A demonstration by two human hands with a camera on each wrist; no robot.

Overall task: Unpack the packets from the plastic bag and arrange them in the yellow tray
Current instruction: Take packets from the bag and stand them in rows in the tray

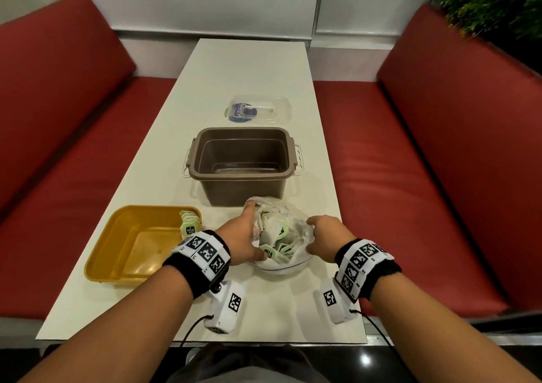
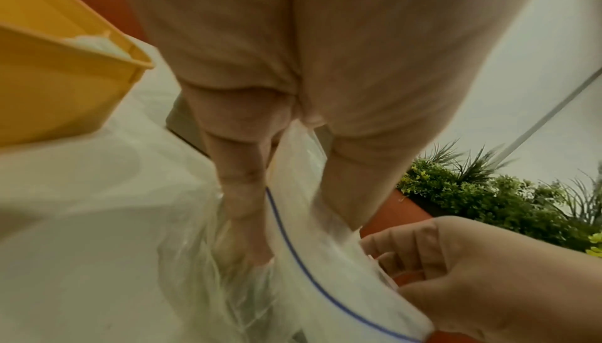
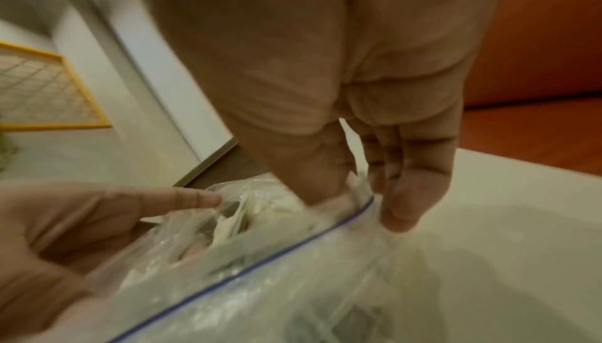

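Note:
A clear zip plastic bag [image 1: 289, 255], open at the top, lies on the table and holds several white and green packets [image 1: 278, 236]. My left hand [image 1: 255, 230] holds the bag's left rim; in the left wrist view the left hand [image 2: 290, 235] has the plastic bag [image 2: 312, 268] between thumb and fingers. My right hand [image 1: 311, 235] holds the right rim, and in the right wrist view the right hand [image 3: 358, 207] pinches the blue zip line [image 3: 293, 248]. The yellow tray [image 1: 117, 253] stands to the left, with a few packets [image 1: 190, 224] upright in its far right corner.
A brown tub [image 1: 202, 174] stands just behind the bag, and a clear lidded box [image 1: 272, 110] lies beyond it. The white table [image 1: 249, 69] runs away between two red benches [image 1: 410, 177]. Green plants [image 1: 492, 4] fill the far right corner.

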